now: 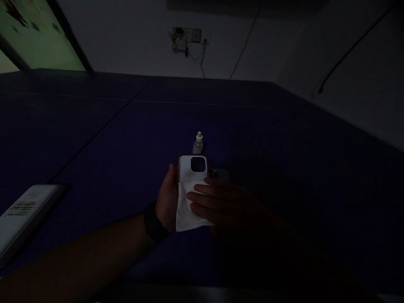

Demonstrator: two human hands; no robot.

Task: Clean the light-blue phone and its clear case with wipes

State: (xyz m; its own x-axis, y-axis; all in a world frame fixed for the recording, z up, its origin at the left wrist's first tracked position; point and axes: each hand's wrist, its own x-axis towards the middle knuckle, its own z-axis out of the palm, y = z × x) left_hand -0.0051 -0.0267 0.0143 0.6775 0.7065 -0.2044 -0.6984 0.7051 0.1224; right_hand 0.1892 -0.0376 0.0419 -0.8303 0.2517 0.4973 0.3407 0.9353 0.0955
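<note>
Head cam's the only view here, and it's pretty dark. The left hand (pixel 166 202) is curled around the left side of a phone case (pixel 185 167), thumb pointing up along that side; the rest of its fingers are hidden behind, so I can't say how they're placed. The case is tilted up facing the camera, camera cutout at the top right, above the nearer half of a dark purple surface (pixel 110 147), well in from its far edge.

The right hand (pixel 221 202) is laid flat over a white cloth (pixel 186 212) (might be a tissue, too dim to tell), fingers straight and slightly spread, tips resting on it. Can't make out that thumb at all. The cloth covers the lower part of the case and hangs over its bottom end.

A small bottle (pixel 198 147) with a white cap stands upright just beyond the top of the case, toward the surface's far edge. What looks like a phone (pixel 223 173) lies just right of the case, partly behind the right hand. Way over left, near the surface's near-left part, there's a long white box (pixel 27 210). Dark wristband (pixel 154 223) on the left wrist.
</note>
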